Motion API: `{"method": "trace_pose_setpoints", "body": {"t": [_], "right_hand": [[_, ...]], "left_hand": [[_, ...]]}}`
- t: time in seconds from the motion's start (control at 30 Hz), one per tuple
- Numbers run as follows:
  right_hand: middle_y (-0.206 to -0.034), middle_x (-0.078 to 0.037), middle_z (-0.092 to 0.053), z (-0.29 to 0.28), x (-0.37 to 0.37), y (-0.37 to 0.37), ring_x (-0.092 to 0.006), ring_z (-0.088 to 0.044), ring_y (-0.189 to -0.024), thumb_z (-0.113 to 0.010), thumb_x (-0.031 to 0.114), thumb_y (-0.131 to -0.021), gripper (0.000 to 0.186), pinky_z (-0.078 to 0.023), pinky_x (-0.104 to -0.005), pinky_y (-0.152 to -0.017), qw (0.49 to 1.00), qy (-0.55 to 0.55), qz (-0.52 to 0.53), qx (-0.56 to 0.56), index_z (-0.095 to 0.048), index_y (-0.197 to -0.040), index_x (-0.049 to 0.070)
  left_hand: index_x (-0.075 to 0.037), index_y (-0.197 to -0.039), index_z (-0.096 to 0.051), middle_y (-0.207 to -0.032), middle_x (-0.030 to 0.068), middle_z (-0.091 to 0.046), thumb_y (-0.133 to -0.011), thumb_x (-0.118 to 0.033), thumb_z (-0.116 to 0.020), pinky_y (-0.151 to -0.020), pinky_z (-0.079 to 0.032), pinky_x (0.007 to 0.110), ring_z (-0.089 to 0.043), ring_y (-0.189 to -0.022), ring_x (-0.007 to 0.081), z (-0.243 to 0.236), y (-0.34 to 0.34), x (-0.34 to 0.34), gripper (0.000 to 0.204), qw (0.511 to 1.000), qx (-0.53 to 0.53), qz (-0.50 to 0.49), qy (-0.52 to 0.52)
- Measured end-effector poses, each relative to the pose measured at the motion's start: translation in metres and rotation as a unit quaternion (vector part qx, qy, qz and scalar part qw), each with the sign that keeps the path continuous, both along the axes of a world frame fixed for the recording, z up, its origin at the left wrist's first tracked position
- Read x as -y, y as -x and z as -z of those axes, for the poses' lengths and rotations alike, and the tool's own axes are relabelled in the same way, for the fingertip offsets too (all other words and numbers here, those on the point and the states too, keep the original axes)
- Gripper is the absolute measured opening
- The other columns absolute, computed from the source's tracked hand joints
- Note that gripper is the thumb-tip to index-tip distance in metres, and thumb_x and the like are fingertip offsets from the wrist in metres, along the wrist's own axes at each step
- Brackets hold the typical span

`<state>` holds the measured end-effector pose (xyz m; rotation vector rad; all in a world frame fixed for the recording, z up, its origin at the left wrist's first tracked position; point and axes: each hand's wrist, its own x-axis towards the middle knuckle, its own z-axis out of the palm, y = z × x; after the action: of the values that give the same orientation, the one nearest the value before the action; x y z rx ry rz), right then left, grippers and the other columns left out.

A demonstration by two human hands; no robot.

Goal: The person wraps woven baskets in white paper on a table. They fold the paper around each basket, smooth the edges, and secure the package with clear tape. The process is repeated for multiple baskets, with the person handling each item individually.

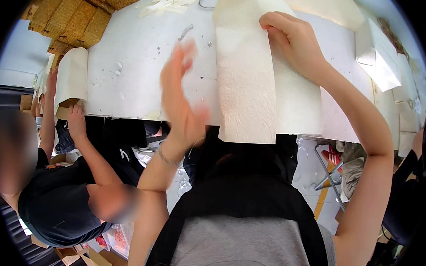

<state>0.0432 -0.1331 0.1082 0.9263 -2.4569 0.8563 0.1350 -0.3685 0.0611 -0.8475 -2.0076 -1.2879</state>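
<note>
Pinching the right edge of a long cream sheet [246, 87] in the head view, the right hand [293, 44] has its fingers curled inward against the far part of that sheet. The sheet lies lengthwise from far to near on the white tabletop [140, 68], its crinkled near end reaching past the table's near edge, in front of the person's black apron [246, 196]. A wider cream piece [297, 106] shows just right of it, below the right hand. The left hand [179, 93], blurred, is raised to the left of the sheet; its fingers look spread from the thumb and hold nothing that can be seen. A band circles the left wrist.

On the far side of the tabletop, a thin ring [209, 8] lies near a heap of pale strips [164, 2], and small grey scraps dot the surface to the left. Woven boxes [73, 15] are stacked at the far left. At the left, a co-worker in a dark top [53, 197] has a hand [76, 122] at the near end of another cream sheet [73, 72]. A red shoe [332, 156] shows below the table at the right.
</note>
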Motion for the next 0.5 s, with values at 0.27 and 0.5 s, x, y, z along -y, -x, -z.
{"method": "trace_pose_setpoints", "body": {"t": [0.27, 0.5], "right_hand": [[-0.090, -0.012, -0.066, 0.010, 0.000, 0.007, -0.0287, -0.064, -0.083, -0.058, -0.002, -0.084, 0.017, -0.053, -0.0347, -0.073, 0.987, 0.163, 0.004, 0.015, -0.061, -0.101, 0.002], [-0.119, -0.015, -0.066, -0.001, -0.005, -0.007, -0.0302, -0.055, -0.121, -0.058, -0.001, -0.083, 0.023, -0.051, -0.0366, -0.096, 0.978, -0.142, 0.148, 0.029, -0.067, -0.105, -0.002]], "left_hand": [[0.017, -0.148, -0.012, -0.158, 0.0368, -0.003, -0.098, -0.046, -0.053, -0.121, -0.007, 0.047, 0.003, -0.149, 0.0482, -0.013, 0.059, -0.011, 0.090, 0.962, 0.169, 0.073, 0.203], [0.019, -0.148, -0.011, -0.157, 0.0377, -0.002, -0.097, -0.046, -0.054, -0.121, -0.009, 0.048, 0.002, -0.149, 0.0481, -0.013, 0.061, -0.014, 0.092, 0.959, 0.174, 0.081, 0.208]]}}
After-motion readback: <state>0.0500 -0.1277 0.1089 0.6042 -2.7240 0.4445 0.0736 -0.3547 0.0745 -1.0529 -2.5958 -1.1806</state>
